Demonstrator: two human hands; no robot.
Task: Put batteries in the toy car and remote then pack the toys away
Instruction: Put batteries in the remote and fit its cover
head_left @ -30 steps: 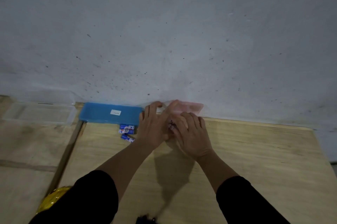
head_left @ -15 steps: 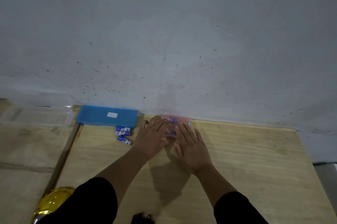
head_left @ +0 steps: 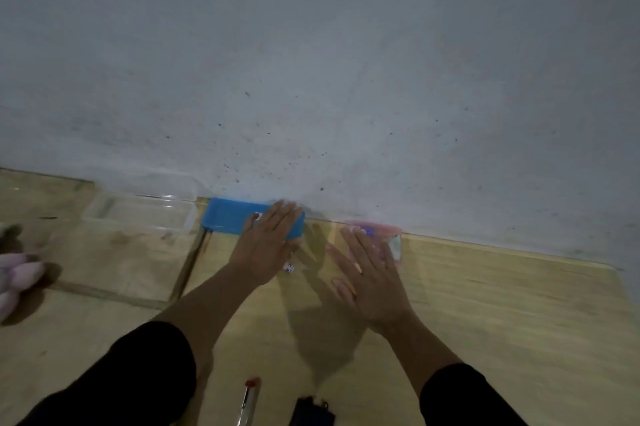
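Left hand: our left hand (head_left: 268, 245) lies flat with straight fingers over the blue box (head_left: 230, 219) by the wall (head_left: 311, 79) — it grips nothing.
Right hand: our right hand (head_left: 372, 282) is flat too, fingers spread, holding nothing, its tips near the pink case (head_left: 384, 235).
Batteries: one small battery (head_left: 288, 267) peeks out just under the left hand; we think more sit in the pink case, but it is too blurry to tell.
Toys: a dark thing (head_left: 311, 411) at the bottom edge may be the remote or car — we cannot tell.
Why there: the boxes sit against the wall, so they cannot slide back.
Room: the wooden table (head_left: 485, 304) is bare to the right.
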